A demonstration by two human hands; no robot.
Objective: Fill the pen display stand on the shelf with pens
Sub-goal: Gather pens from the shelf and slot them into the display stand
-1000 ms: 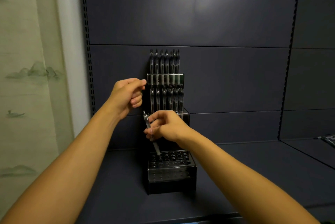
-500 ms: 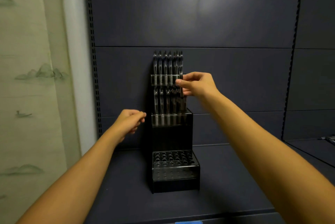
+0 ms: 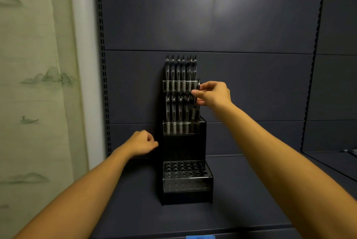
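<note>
We see the right hand (image 3: 213,93) raised at the right edge of the pen display stand (image 3: 184,143), its thumb and fingers pinching a dark pen (image 3: 196,103) that stands nearly upright, its lower end down among the pens of the middle row (image 3: 180,112). Just left of that hand's fingertips sits the clear front of the upper tier, and above it the top row of pens (image 3: 180,67) stands upright and close-packed. Well below the right hand, and below and to the right of the left one, the lowest tier (image 3: 186,169) shows a grid of round holes with no pens in them. The left hand (image 3: 142,143) hangs lower, just beside the stand's left side near the dark middle panel, its fingers curled into a loose fist; we cannot tell whether it holds anything or touches the stand. The stand rests on the dark shelf (image 3: 241,200) between the two forearms, backed against the dark rear panel (image 3: 212,16). Left of the left arm hangs a pale green curtain (image 3: 34,84) printed with hills.
</note>
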